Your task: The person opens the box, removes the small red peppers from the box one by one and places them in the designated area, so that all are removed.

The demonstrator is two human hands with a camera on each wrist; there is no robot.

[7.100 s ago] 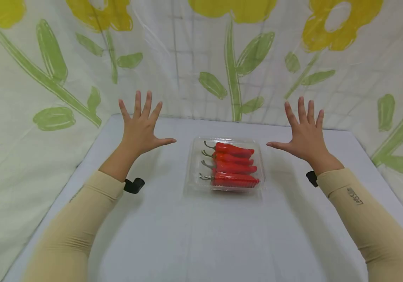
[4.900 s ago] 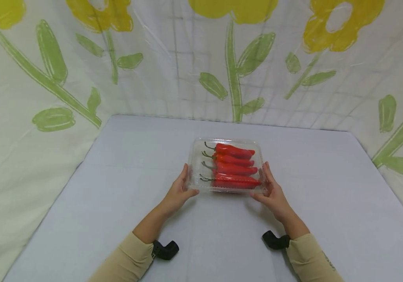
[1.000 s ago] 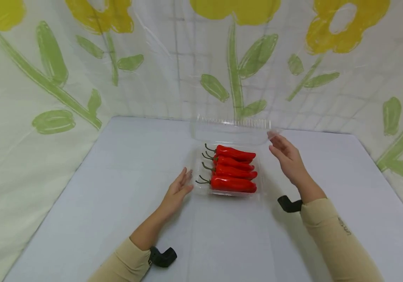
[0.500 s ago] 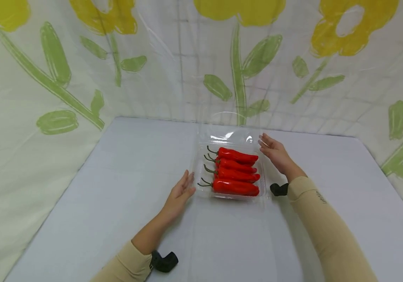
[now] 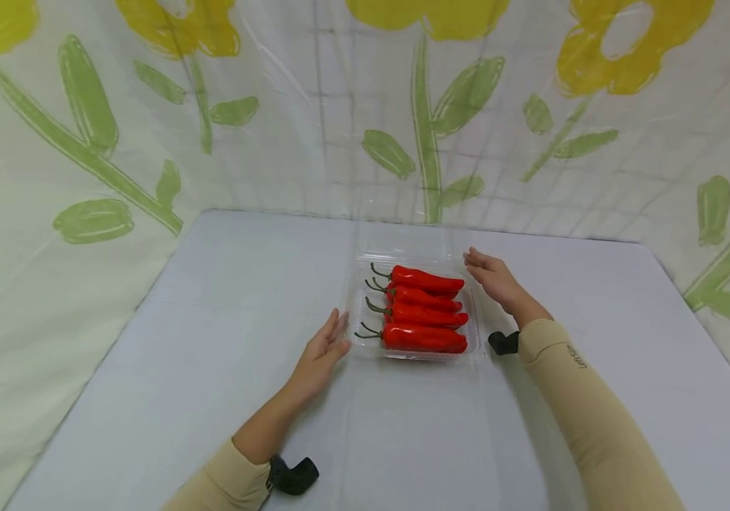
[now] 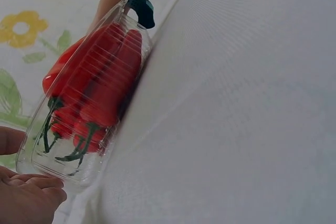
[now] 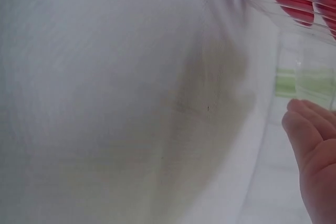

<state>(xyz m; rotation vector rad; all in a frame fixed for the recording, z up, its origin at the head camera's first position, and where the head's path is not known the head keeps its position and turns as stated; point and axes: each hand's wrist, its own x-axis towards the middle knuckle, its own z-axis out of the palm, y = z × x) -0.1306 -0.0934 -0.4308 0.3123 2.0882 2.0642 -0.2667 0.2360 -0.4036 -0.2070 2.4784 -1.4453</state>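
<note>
Head view: lid (image 5: 403, 241) raised, twelve o'clock.
Left hand (image 5: 319, 358): fingers, thumb apart; best braces tray (image 5: 416, 356) at eight.
Right hand (image 5: 496, 280): fingers together at two; should ease lid gently.

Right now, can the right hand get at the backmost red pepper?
Probably yes: the clear lid is open, leaving the backmost red pepper uncovered from above, and the right hand is just to its right.

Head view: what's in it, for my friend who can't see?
Red chili peppers lie in a clear plastic box on a white table; the left hand is at the box's left, the right hand near its raised lid.
</note>
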